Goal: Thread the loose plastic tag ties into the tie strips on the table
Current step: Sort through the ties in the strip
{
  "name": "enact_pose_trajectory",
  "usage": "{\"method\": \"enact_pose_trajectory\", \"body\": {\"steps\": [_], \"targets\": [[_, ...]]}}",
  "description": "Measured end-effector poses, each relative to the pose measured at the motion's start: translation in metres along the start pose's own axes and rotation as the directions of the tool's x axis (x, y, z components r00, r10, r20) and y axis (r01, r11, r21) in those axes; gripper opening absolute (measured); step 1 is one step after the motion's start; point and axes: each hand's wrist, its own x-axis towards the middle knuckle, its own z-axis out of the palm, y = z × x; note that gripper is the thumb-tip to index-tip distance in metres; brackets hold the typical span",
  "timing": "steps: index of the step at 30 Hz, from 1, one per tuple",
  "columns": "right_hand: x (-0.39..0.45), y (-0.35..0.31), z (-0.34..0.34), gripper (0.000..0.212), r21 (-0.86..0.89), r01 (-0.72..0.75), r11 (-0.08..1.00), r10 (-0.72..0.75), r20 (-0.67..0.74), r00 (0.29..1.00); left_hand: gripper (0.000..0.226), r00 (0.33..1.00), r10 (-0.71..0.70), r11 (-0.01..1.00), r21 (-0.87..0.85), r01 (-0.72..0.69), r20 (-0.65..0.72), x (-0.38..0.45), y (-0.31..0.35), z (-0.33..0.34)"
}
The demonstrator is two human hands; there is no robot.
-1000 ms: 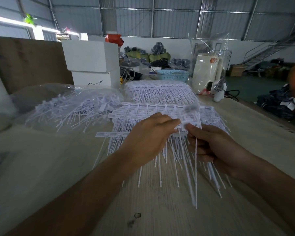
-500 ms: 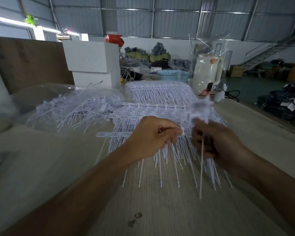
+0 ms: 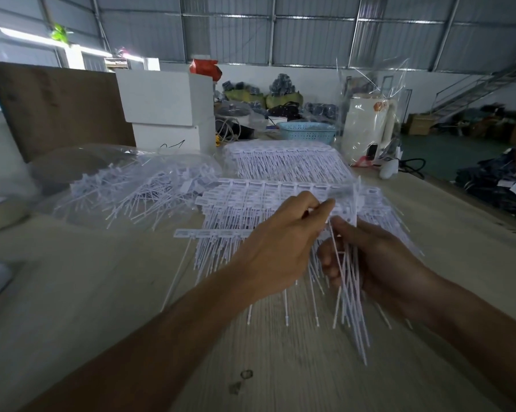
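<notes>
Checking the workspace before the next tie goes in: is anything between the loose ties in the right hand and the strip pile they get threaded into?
Nothing visible blocks the way. The right hand holds a bundle of loose ties directly over the strip pile, and the left hand pinches one at the strip's edge. The bag of spare ties lies off to the left.

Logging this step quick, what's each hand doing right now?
Left hand: fingers pinch a tie strip.
Right hand: grips a bundle of loose ties.
</notes>
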Motion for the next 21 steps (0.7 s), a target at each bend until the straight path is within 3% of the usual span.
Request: {"method": "enact_pose_trajectory", "body": {"steps": [6, 12, 14, 16, 17, 19, 21], "targets": [[0.003, 0.006, -0.001, 0.033, -0.035, -0.058, 0.998, 0.059, 0.014, 0.998, 0.036, 0.996, 0.002, 0.999, 0.041, 0.002, -0.084, -0.004, 0.0, -0.001], [0.002, 0.006, -0.003, 0.025, -0.107, -0.033, 0.994, 0.044, 0.096, 0.994, 0.037, 0.991, -0.094, 0.994, -0.065, 0.088, -0.096, -0.004, -0.011, 0.001], [0.001, 0.008, -0.003, 0.023, -0.138, -0.064, 0.988, 0.079, 0.101, 0.992, 0.042, 1.0, -0.007, 1.0, -0.018, 0.006, -0.02, -0.004, -0.013, -0.003], [0.001, 0.009, -0.003, 0.028, -0.145, -0.085, 0.986, 0.103, 0.116, 0.988, 0.059, 0.977, 0.153, 0.967, 0.182, -0.179, 0.149, 0.003, -0.029, -0.02], [0.001, 0.008, -0.004, 0.027, -0.133, -0.083, 0.988, 0.099, 0.117, 0.988, 0.069, 0.97, 0.144, 0.943, 0.271, -0.195, 0.197, 0.008, -0.042, -0.032], [0.003, 0.004, -0.006, 0.023, -0.088, -0.062, 0.994, 0.071, 0.093, 0.993, 0.079, 0.995, -0.024, 0.931, 0.364, -0.014, 0.1, 0.011, -0.072, -0.062], [0.005, 0.001, -0.009, 0.025, -0.077, -0.036, 0.996, 0.042, 0.071, 0.997, 0.083, 0.962, -0.231, 0.857, 0.438, 0.272, -0.145, -0.001, -0.105, -0.09]]}}
